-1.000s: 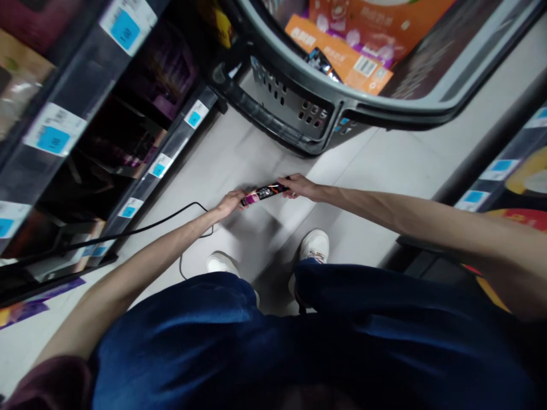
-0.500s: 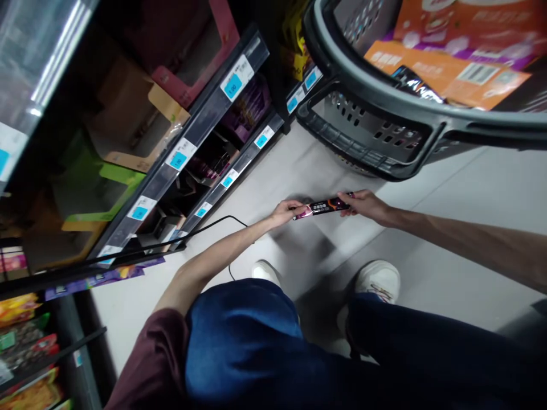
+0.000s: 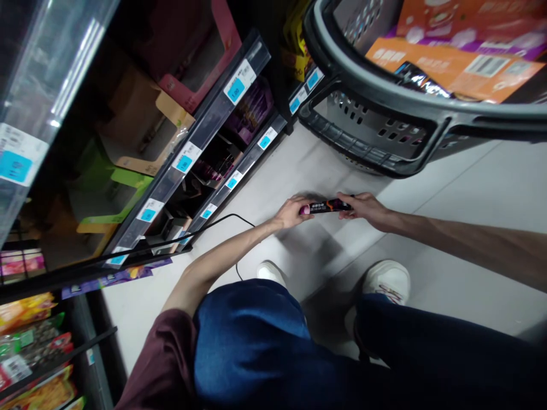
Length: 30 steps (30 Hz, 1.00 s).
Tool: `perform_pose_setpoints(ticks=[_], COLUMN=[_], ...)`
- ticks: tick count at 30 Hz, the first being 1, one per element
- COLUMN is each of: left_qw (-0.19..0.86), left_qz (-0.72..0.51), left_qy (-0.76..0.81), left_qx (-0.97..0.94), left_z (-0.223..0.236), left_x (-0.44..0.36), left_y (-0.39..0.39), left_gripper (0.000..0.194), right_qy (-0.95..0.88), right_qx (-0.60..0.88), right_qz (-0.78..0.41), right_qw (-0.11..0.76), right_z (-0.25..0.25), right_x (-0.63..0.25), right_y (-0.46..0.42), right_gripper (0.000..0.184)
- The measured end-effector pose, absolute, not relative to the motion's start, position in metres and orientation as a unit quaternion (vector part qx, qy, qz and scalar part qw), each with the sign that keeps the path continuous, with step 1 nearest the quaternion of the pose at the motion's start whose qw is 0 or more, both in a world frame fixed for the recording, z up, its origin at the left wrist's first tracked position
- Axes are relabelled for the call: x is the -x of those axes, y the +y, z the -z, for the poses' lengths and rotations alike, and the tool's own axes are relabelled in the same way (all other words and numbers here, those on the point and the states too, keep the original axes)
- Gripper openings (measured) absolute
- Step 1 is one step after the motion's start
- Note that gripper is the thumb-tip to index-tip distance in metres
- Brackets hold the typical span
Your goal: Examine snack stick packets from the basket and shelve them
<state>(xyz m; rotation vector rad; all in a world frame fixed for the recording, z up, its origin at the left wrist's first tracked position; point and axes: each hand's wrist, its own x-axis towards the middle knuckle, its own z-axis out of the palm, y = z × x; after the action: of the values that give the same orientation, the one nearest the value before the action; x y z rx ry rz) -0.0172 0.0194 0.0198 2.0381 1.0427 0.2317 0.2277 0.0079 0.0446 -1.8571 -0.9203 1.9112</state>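
Observation:
A slim, dark snack packet (image 3: 323,206) with pink-purple ends and an orange mark is stretched level between my two hands, above the floor. My left hand (image 3: 294,212) is closed on its left end, fingers over the top. The right end is pinched by my right hand (image 3: 364,208), thumb and fingers wrapped about it. Exactly what the packet contains cannot be made out. Just beyond my hands stands a grey shopping basket (image 3: 367,149), holding orange packages (image 3: 464,65) and a small black packet (image 3: 421,80).
Along the left runs a store shelf (image 3: 213,102) with blue-and-white price tags and cardboard display boxes (image 3: 147,131). A thin black cable (image 3: 213,222) crosses from the shelf to the floor. Bagged snacks (image 3: 36,341) fill a rack at lower left. My white shoes (image 3: 387,282) rest on the grey floor.
My left hand has shifted slightly right along the packet and covers more of its left end. My right hand keeps its hold. The view has moved a little.

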Motion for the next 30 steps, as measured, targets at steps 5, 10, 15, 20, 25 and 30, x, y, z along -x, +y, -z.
perform_pose_setpoints(ticks=[5,10,15,20,25,30], left_qw=[0.439,0.409,0.318,0.253,0.164,0.134], left_qz=[-0.147,-0.161,-0.111,-0.081,-0.087,-0.069], left_qy=[0.373,0.413,0.502,0.600,0.700,0.762], left_qx=[-0.804,-0.798,-0.797,-0.755,-0.690,-0.630], left_z=[-0.029,-0.032,-0.048,-0.085,-0.121,-0.136], left_x=[0.011,0.023,0.079,0.150,0.200,0.235], left_y=[0.020,0.039,0.081,0.106,0.106,0.099], left_gripper=[0.048,0.037,0.035,0.038,0.037,0.038], right_qy=[-0.304,-0.316,-0.353,-0.380,-0.403,-0.415], right_qx=[0.637,0.584,0.579,0.567,0.571,0.577], right_qz=[-0.689,-0.738,-0.732,-0.730,-0.713,-0.702], right_qw=[0.165,0.119,0.066,0.046,0.053,0.047], right_z=[-0.050,-0.054,-0.058,-0.048,-0.034,-0.036], right_x=[-0.224,-0.232,-0.242,-0.254,-0.255,-0.250], right_y=[0.007,0.014,0.011,0.004,0.005,0.009], right_gripper=[0.046,0.062,0.059,0.060,0.064,0.067])
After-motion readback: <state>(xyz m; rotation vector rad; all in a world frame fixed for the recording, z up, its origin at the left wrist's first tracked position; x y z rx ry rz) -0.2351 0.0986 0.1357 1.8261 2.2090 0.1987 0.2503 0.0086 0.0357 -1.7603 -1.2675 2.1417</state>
